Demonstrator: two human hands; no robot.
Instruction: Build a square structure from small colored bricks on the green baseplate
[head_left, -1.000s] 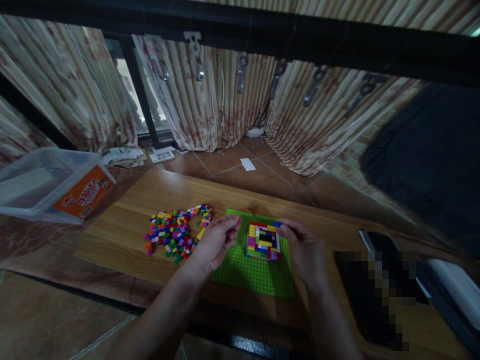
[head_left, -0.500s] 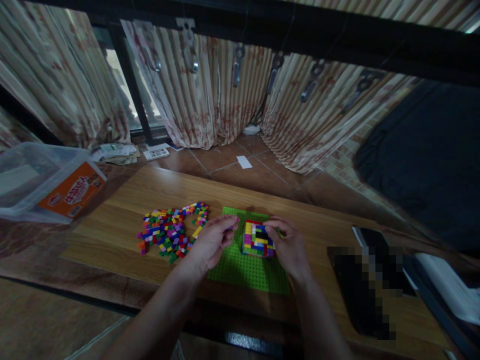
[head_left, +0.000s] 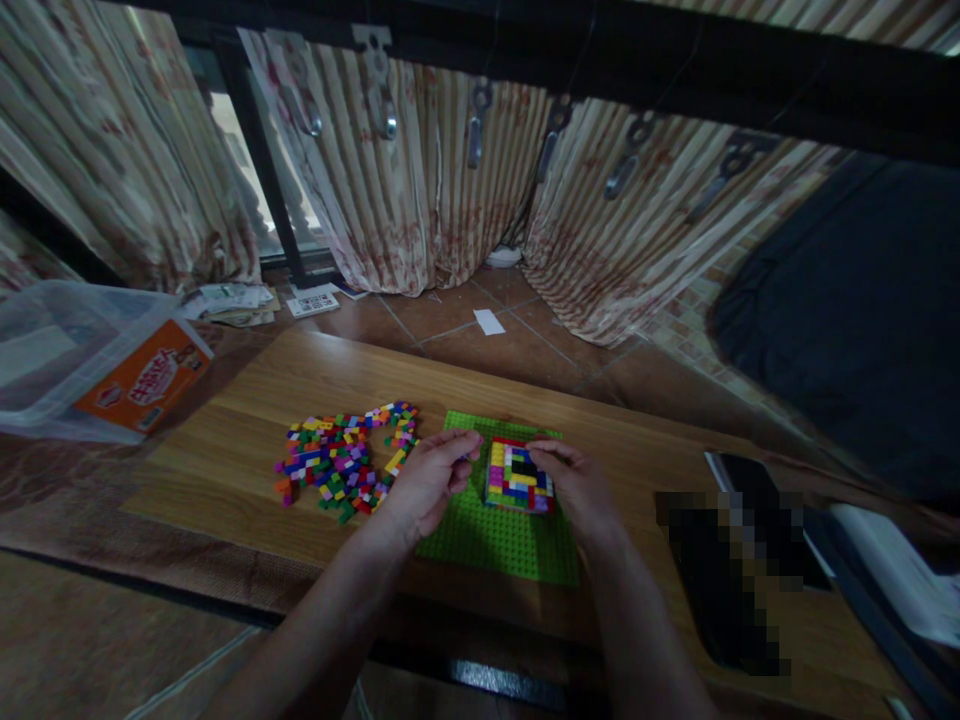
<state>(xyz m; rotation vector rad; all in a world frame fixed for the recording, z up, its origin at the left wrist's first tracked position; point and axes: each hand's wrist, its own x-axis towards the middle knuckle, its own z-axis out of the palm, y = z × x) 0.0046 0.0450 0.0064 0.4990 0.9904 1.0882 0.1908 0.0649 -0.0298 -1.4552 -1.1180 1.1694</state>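
A square, many-coloured structure of toy building bricks [head_left: 517,490] stands on the green baseplate [head_left: 510,550], with a dark opening in its middle. My left hand [head_left: 431,480] is closed in a pinch over the plate's left part, a small purple building brick [head_left: 477,441] at its fingertips. At the structure's upper right corner is my right hand [head_left: 574,485], thumb and fingers drawn together at its top edge. Whatever lies between those fingers is too small to make out. Loose bricks [head_left: 330,465] in many colours are spread left of my left hand.
All this rests on a low wooden table [head_left: 247,430]. A clear plastic bin [head_left: 82,310] with an orange label stands past its left end. Dark flat objects, partly pixelated, lie at the right, near a black phone-like slab [head_left: 750,490]. Curtains [head_left: 480,200] hang behind.
My right hand's fingers have drawn closer together at the structure's upper right corner. My left hand has barely moved, still pinching the purple brick. The view has shifted very slightly.
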